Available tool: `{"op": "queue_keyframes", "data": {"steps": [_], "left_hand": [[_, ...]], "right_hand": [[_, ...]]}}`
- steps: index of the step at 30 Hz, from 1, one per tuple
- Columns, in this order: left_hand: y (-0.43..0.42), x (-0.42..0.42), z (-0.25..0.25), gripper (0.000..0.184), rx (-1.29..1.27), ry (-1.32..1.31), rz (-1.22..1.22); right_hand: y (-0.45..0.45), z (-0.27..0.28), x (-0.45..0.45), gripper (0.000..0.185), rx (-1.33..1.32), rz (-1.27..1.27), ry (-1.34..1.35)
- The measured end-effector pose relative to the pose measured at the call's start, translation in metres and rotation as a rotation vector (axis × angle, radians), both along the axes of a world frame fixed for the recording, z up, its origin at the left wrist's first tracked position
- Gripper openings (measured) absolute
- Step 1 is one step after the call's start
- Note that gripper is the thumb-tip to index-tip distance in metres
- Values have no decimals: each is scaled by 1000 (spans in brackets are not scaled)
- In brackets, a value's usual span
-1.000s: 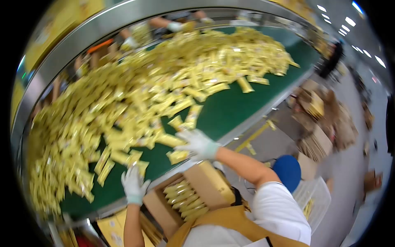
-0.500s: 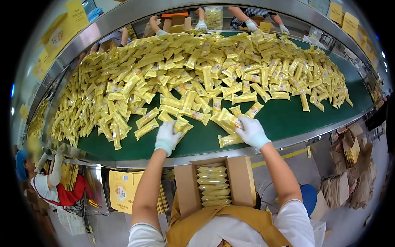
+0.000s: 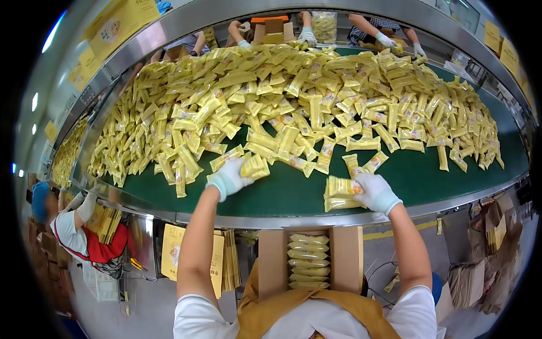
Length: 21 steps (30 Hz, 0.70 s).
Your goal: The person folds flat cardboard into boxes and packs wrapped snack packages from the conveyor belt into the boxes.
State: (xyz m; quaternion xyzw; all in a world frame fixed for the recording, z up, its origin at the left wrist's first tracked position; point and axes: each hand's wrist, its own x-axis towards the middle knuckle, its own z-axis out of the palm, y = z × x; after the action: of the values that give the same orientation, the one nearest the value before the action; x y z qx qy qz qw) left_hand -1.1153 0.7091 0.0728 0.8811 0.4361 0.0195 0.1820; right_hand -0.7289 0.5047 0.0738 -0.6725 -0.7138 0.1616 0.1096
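Note:
My gloved left hand [image 3: 230,178] is closed around yellow wrapped snack packets [image 3: 256,168], just over the green belt [image 3: 282,199]; how many it holds I cannot tell. Gripped by my gloved right hand [image 3: 375,192] are at least two more snack packets [image 3: 342,186], one above the other, close to the belt's near side. Two loose packets [image 3: 373,162] lie just beyond that hand. Against my body stands an open cardboard box [image 3: 273,261] with a row of packets [image 3: 309,255] inside.
A large heap of packets [image 3: 248,79] covers the far part of the belt. Other people's gloved hands [image 3: 307,37] work behind it. Flattened yellow cartons [image 3: 230,260] stand at lower left, beside a person in a red apron [image 3: 110,240]. Brown paper sacks [image 3: 468,282] lie at right.
My right hand has brought its packets together into a neater stack. The packets in my left hand have turned from slanted to nearly level. The whole view has shifted slightly.

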Motion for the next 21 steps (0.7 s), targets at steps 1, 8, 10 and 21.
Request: {"op": "queue_keyframes", "data": {"steps": [1, 8, 10, 21], "left_hand": [[7, -1, 12, 67, -40, -74, -33], [28, 10, 29, 55, -208, -365, 363], [31, 28, 2, 51, -29, -75, 546], [22, 55, -44, 50, 33, 194, 635]], "right_hand": [[-3, -12, -1, 35, -78, -7, -46], [-9, -40, -11, 47, -87, 22, -191], [-8, -40, -17, 45, -79, 29, -244], [-29, -73, -4, 20, 511, 15, -258]]}}
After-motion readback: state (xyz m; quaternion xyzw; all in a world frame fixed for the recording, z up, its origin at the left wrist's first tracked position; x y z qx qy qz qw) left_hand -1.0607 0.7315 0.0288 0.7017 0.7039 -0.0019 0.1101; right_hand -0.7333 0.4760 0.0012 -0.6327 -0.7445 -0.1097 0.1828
